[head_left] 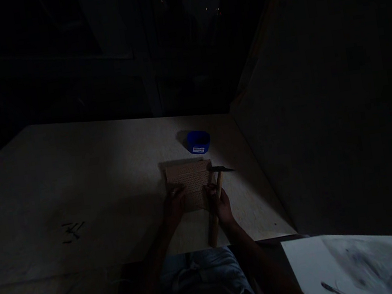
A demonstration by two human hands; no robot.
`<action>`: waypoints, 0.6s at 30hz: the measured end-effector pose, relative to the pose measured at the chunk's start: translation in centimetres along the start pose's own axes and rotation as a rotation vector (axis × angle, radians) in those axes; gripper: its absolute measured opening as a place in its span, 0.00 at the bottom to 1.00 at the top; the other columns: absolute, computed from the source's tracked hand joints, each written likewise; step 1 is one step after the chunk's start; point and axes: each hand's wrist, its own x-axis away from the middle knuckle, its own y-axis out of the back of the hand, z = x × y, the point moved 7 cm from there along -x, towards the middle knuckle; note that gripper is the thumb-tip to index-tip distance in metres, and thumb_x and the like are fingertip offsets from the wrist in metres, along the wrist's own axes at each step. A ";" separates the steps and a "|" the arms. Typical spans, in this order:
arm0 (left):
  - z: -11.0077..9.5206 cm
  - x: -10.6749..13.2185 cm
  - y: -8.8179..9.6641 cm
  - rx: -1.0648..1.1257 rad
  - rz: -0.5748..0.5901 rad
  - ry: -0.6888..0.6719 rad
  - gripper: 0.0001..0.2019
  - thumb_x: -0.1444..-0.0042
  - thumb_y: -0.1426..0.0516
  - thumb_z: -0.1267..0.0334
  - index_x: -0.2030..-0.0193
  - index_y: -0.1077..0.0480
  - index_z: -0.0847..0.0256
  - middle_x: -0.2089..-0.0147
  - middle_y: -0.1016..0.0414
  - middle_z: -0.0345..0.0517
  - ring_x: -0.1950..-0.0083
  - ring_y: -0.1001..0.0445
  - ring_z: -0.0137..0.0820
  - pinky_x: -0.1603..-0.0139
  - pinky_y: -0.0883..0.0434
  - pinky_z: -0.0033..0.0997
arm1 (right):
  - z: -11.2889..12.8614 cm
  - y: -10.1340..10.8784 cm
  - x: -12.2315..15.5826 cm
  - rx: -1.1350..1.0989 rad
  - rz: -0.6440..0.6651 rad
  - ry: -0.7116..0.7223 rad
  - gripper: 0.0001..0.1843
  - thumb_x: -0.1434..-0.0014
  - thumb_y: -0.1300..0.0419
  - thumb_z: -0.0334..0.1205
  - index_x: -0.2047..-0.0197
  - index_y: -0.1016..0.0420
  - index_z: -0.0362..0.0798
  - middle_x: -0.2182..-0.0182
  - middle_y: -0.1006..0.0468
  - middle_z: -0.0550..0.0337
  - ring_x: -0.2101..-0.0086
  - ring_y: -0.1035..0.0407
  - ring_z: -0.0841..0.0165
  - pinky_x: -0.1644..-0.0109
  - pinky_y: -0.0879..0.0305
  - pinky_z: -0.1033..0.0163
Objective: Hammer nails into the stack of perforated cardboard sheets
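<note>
While our L hand [175, 206] holds the brown board [191, 179], our R hand [222, 206] grips the hammer [220, 182], pointing away from us, approx. along the board's R edge.

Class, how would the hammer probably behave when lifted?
The hammer should stay stiff, given its straight, wooden-looking handle. It would likely feel head-heavy, since the dark head looks metal. It might twist in a loose grip, as the head juts out sideways.

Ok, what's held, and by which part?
Right hand: hammer, by its wooden handle. Left hand: at the left of the brown slab; grip too dark to tell.
</note>
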 end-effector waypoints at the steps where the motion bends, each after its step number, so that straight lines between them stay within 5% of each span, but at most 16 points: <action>1: -0.2 0.0 0.0 -0.004 0.001 -0.023 0.17 0.36 0.49 0.68 0.45 0.25 0.55 0.45 0.24 0.50 0.44 0.25 0.36 0.43 0.25 0.39 | 0.0 0.0 0.0 -0.001 -0.005 0.001 0.22 0.40 0.38 0.54 0.48 0.26 0.48 0.51 0.19 0.51 0.49 0.25 0.58 0.44 0.32 0.52; 8: -0.4 -0.2 -0.6 -0.007 0.033 -0.055 0.18 0.37 0.48 0.70 0.45 0.24 0.54 0.47 0.22 0.49 0.46 0.23 0.36 0.44 0.25 0.41 | 0.5 -0.1 0.1 0.063 -0.009 0.020 0.23 0.39 0.40 0.56 0.49 0.26 0.47 0.52 0.19 0.50 0.50 0.25 0.58 0.46 0.31 0.52; 18: 0.6 -0.8 0.3 0.157 0.028 0.226 0.12 0.37 0.45 0.57 0.54 0.22 0.55 0.54 0.17 0.44 0.54 0.19 0.35 0.49 0.22 0.36 | 1.2 -0.2 0.1 0.102 -0.004 0.035 0.22 0.38 0.40 0.55 0.50 0.27 0.47 0.51 0.19 0.48 0.50 0.26 0.57 0.43 0.33 0.51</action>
